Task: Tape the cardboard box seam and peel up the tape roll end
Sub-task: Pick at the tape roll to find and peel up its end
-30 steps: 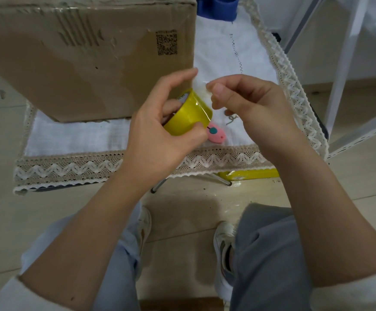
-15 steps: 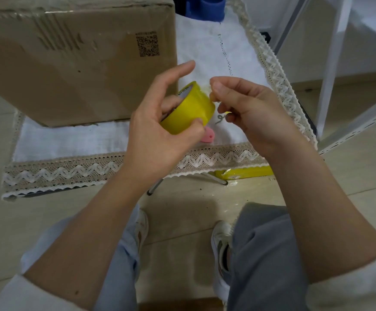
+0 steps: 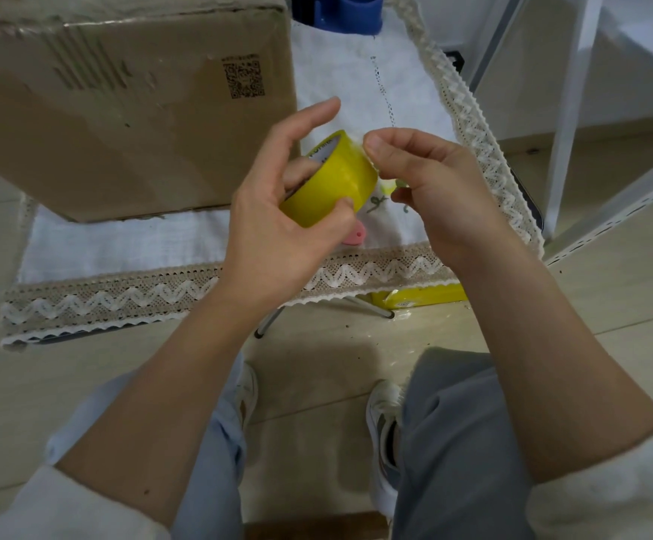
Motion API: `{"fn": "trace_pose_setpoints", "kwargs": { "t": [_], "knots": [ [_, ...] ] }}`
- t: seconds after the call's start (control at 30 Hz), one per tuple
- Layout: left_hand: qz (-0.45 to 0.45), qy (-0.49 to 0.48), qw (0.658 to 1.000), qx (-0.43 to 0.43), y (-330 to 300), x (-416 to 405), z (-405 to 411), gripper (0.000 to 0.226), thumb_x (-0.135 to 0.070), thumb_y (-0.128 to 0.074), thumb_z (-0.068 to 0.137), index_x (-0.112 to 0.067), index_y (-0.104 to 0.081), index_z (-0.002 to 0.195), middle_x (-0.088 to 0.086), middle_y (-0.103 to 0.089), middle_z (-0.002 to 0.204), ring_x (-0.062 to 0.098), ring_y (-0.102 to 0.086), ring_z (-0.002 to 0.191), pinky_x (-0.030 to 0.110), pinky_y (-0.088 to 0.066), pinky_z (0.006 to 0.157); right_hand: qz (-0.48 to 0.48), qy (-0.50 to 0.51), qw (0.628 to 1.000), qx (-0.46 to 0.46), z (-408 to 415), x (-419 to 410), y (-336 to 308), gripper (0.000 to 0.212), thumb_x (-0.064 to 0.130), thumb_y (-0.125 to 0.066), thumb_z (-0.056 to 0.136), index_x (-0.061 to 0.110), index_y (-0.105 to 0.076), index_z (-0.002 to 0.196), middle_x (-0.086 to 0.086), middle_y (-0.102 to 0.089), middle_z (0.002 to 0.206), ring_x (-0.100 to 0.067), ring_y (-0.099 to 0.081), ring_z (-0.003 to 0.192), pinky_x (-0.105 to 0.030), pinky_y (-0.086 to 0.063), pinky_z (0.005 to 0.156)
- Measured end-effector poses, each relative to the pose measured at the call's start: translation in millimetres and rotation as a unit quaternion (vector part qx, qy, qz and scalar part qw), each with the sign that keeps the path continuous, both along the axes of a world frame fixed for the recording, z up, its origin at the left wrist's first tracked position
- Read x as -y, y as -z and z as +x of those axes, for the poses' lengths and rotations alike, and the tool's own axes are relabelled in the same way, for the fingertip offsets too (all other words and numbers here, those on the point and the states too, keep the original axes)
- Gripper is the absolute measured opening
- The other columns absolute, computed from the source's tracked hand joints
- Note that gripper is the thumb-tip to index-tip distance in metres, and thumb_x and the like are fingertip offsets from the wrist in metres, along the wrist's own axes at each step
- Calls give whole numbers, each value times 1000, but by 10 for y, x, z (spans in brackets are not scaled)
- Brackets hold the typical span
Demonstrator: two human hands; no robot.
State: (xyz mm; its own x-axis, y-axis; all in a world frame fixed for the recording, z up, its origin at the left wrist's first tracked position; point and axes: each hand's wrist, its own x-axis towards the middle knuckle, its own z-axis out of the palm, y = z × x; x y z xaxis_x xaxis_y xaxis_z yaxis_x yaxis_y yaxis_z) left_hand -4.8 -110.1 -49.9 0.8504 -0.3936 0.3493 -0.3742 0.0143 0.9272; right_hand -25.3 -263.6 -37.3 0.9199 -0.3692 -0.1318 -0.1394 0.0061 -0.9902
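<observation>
A yellow tape roll point(image 3: 334, 181) is held in mid-air above the table's front edge. My left hand point(image 3: 278, 224) grips it with the thumb on its near side and fingers through the core, index finger raised. My right hand point(image 3: 430, 189) pinches at the roll's right edge with thumb and forefinger, where a pale strip of tape end point(image 3: 367, 153) shows. A large brown cardboard box point(image 3: 122, 107) with a QR code stands on the table at the back left; its top seam is out of view.
A white cloth with lace trim point(image 3: 130, 298) covers the small table. A pink object point(image 3: 354, 237) lies under my left hand. A blue holder point(image 3: 350, 11) stands behind. A yellow packet point(image 3: 422, 298) lies on the floor. White shelf legs point(image 3: 566, 111) rise at right.
The roll has been tilted and turned a little in my left hand. My right thumb and forefinger have closed in on the roll's right edge. The view has shifted slightly.
</observation>
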Motion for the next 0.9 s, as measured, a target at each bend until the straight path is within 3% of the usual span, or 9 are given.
{"fn": "trace_pose_setpoints", "kwargs": {
  "t": [0.07, 0.23, 0.37, 0.47, 0.53, 0.57, 0.67, 0.77, 0.9],
  "knots": [
    [0, 6, 1000, 9, 8, -1, 9, 68, 18, -62, 82, -9, -42, 141, 0, -67, 76, 1, -64, 54, 7, -47, 57, 21, -16, 1000, -13, 11, 5, 12, 4, 24, -67, 90, 25, -70, 87, 13, -67, 78, -5, -59, 80, -22, -45, 73],
    [15, 22, 999, 36, 35, -23, 35, 72, 17, -62, 83, -6, -37, 146, 5, -67, 76, 3, -66, 64, 10, -48, 68, 103, -62, 990, -75, 36, 12, 13, 13, 36, -63, 90, 23, -61, 91, 10, -65, 74, -7, -64, 68, -26, -48, 66],
    [24, 38, 998, 36, 54, -23, 47, 76, 13, -64, 82, -13, -35, 148, 7, -70, 80, 22, -68, 72, 14, -50, 74, 165, -94, 974, -121, 38, 37, 9, 21, 39, -56, 90, 20, -60, 96, 6, -64, 71, -9, -59, 64, -25, -43, 64],
    [46, 22, 998, 37, 68, -7, 47, 80, 10, -67, 80, -16, -36, 150, 13, -67, 75, 23, -65, 70, 15, -49, 75, 186, -83, 974, -103, 39, 62, -5, 14, 32, -55, 93, 22, -61, 86, 11, -63, 64, -5, -54, 59, -21, -36, 60],
    [43, 17, 999, 19, 87, 5, 68, 79, 11, -66, 79, -17, -38, 148, 10, -67, 74, 16, -66, 68, 12, -50, 76, 193, -75, 976, -69, 47, 72, 13, 10, 30, -57, 93, 23, -63, 90, 13, -63, 67, -3, -52, 59, -18, -34, 57],
    [32, 14, 999, 2, 95, 14, 87, 77, 11, -66, 80, -17, -39, 146, 5, -68, 74, 10, -66, 69, 11, -50, 75, 198, -70, 976, -53, 50, 76, 23, 11, 30, -59, 92, 22, -64, 98, 12, -63, 71, -3, -51, 60, -18, -34, 56],
    [-24, -15, 998, -50, 70, 62, 137, 49, -3, -68, 86, -12, -49, 130, -10, -67, 68, 4, -64, 71, 16, -52, 73, 188, -26, 981, -28, 58, 74, 22, 47, 31, -71, 83, 15, -57, 126, 8, -62, 79, -4, -54, 63, -18, -39, 57],
    [-83, -55, 987, -128, 51, 127, 173, 23, -8, -69, 91, -5, -53, 108, -14, -64, 52, -5, -61, 56, 8, -49, 54, 116, -5, 993, -17, 37, 65, 21, 47, 25, -74, 82, 17, -54, 124, 13, -63, 67, -4, -55, 60, -20, -39, 59],
    [-93, -74, 977, -179, 66, 164, 231, 9, -12, -72, 90, -11, -63, 91, -12, -66, 54, -5, -61, 53, 11, -48, 56, 45, -17, 999, -3, 20, 34, 10, 45, 23, -75, 81, 17, -52, 120, 15, -62, 59, -2, -54, 56, -20, -37, 60]
  ]
}}
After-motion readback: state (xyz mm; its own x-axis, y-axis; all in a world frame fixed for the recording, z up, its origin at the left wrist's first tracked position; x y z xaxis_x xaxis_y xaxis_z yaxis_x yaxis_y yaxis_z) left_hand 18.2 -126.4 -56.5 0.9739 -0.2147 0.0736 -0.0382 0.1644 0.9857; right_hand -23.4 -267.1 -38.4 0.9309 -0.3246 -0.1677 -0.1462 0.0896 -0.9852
